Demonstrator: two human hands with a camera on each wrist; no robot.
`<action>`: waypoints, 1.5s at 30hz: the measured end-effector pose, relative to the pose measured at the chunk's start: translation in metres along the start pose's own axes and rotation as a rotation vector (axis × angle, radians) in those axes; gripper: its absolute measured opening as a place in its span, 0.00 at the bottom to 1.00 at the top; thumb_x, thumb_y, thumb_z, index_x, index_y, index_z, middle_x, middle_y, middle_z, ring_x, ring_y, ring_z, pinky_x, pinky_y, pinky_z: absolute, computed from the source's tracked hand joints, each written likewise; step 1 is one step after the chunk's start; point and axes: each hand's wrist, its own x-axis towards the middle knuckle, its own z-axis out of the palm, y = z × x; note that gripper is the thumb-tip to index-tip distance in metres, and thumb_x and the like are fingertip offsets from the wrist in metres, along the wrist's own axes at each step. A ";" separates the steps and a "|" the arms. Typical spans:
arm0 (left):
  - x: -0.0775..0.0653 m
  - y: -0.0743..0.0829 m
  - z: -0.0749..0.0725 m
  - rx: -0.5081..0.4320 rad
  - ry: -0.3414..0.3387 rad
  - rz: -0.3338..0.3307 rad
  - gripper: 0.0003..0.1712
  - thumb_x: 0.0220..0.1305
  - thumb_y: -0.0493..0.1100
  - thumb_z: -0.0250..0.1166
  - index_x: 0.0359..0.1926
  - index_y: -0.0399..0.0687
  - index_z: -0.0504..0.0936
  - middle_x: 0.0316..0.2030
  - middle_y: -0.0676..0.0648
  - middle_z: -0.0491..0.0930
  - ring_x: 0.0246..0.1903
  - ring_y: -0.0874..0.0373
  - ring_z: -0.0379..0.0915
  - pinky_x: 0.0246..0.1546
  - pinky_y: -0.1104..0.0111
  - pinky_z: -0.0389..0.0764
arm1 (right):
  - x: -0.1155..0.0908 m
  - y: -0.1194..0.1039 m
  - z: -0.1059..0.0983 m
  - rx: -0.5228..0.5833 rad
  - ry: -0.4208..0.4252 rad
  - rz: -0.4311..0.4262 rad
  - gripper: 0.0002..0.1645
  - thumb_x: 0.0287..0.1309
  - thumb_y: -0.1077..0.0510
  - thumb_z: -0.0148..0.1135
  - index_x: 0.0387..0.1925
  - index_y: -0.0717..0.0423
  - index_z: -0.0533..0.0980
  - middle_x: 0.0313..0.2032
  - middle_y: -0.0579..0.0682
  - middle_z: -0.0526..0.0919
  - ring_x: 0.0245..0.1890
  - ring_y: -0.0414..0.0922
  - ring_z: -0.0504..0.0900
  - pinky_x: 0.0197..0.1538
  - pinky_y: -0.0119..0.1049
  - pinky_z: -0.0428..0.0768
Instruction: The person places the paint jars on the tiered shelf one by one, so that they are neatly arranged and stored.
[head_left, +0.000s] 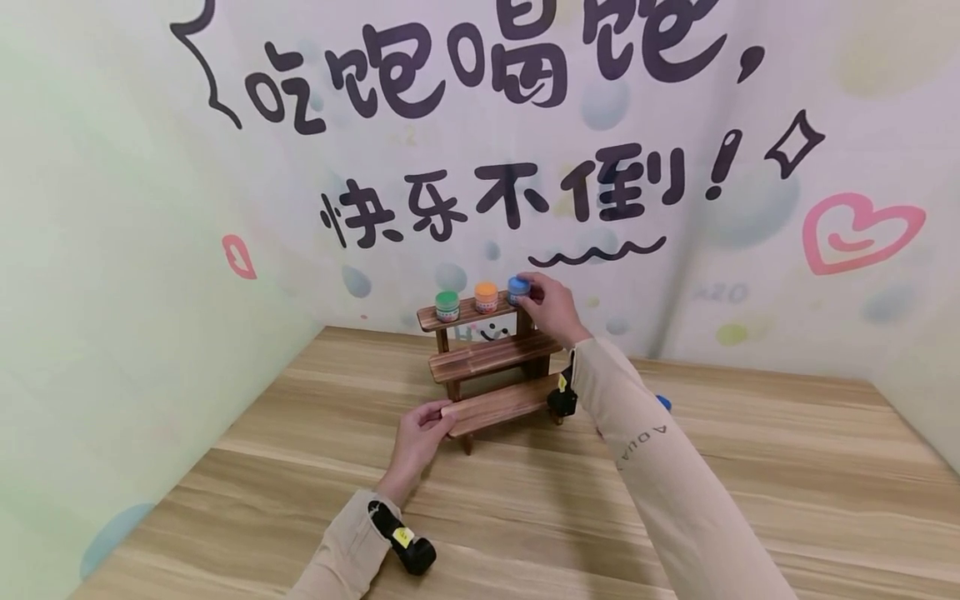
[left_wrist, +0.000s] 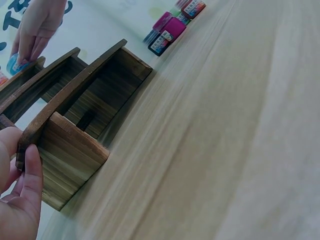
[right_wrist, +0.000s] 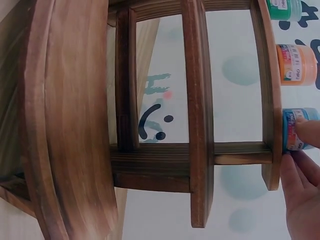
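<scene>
A dark wooden three-tier stand [head_left: 495, 354] is on the table. On its top tier, a green jar [head_left: 447, 307] and an orange jar [head_left: 486, 297] stand upright with a blue jar [head_left: 517, 289] to their right. My right hand [head_left: 552, 304] grips the blue jar [right_wrist: 295, 129] between thumb and fingers; the jar appears to touch the top board in the right wrist view. My left hand [head_left: 420, 437] pinches the left end of the lowest tier, thumb and fingers on opposite sides of the board [left_wrist: 75, 90]. The two lower tiers bear no jars.
More small jars [left_wrist: 170, 32], one of them magenta, stand on the table to the right of the stand. In the head view my right sleeve [head_left: 667, 467] hides most of them, and one blue lid [head_left: 663, 402] shows. A printed cloth backdrop [head_left: 420, 275] hangs behind the table.
</scene>
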 end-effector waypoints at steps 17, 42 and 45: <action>-0.001 -0.002 0.001 0.002 0.012 -0.011 0.18 0.54 0.33 0.61 0.46 0.26 0.74 0.34 0.39 0.78 0.25 0.66 0.72 0.26 0.70 0.78 | -0.021 -0.010 -0.036 -0.064 -0.165 -0.042 0.28 0.58 0.62 0.53 0.60 0.61 0.60 0.59 0.61 0.61 0.58 0.56 0.61 0.56 0.46 0.67; 0.002 0.000 0.003 0.029 0.058 -0.023 0.17 0.52 0.34 0.63 0.42 0.29 0.77 0.34 0.39 0.79 0.25 0.64 0.72 0.24 0.71 0.77 | -0.102 0.029 -0.108 -0.133 -0.197 -0.046 0.23 0.59 0.57 0.53 0.55 0.63 0.66 0.54 0.60 0.68 0.54 0.57 0.66 0.53 0.51 0.68; 0.002 0.001 0.003 0.027 0.062 -0.034 0.17 0.51 0.35 0.64 0.42 0.29 0.78 0.32 0.40 0.79 0.25 0.65 0.73 0.24 0.71 0.77 | -0.115 0.039 -0.112 -0.124 -0.210 -0.029 0.24 0.60 0.56 0.53 0.55 0.64 0.65 0.54 0.61 0.69 0.53 0.57 0.68 0.52 0.51 0.68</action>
